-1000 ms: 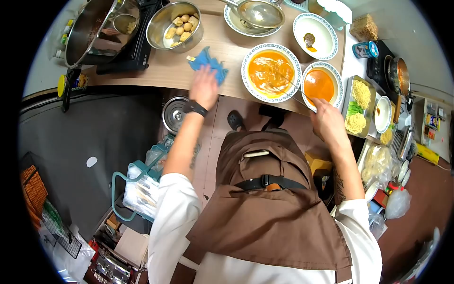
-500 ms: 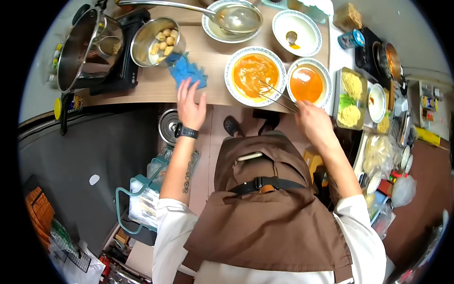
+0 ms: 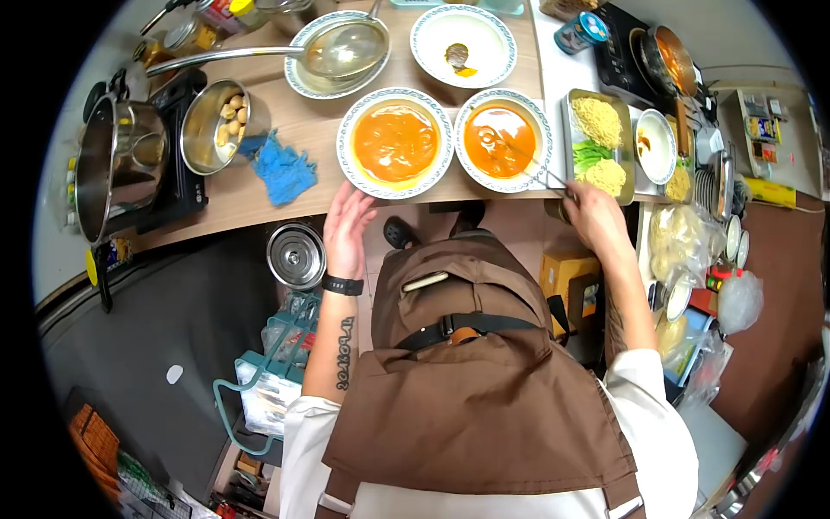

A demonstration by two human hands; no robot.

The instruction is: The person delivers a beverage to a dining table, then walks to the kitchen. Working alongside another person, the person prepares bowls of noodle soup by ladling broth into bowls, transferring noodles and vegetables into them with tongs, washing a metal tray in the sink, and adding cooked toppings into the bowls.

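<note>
My right hand (image 3: 595, 216) is closed around thin metal chopsticks (image 3: 543, 173), whose tips dip into the orange soup of the right-hand bowl (image 3: 471, 176). Beside that bowl stands another patterned bowl (image 3: 344, 143) of orange soup, with paler swirls on its surface. My left hand (image 3: 347, 232) is open, palm partly up, its fingertips at the near-left rim of this second bowl; whether they touch it I cannot tell. A crumpled blue cloth (image 3: 285, 173) lies on the counter to the left.
Behind are a bowl with dark paste (image 3: 497, 60) and a ladle-like strainer (image 3: 346, 49) resting over another bowl. At left stand a steel pot of round pieces (image 3: 201, 160) and a large pot (image 3: 91, 186). A tray of noodles and greens (image 3: 577, 108) sits at right.
My right hand has moved the chopsticks from the left soup bowl to the right one. My left hand has gone from beside the blue cloth to the left bowl's rim. The view has shifted.
</note>
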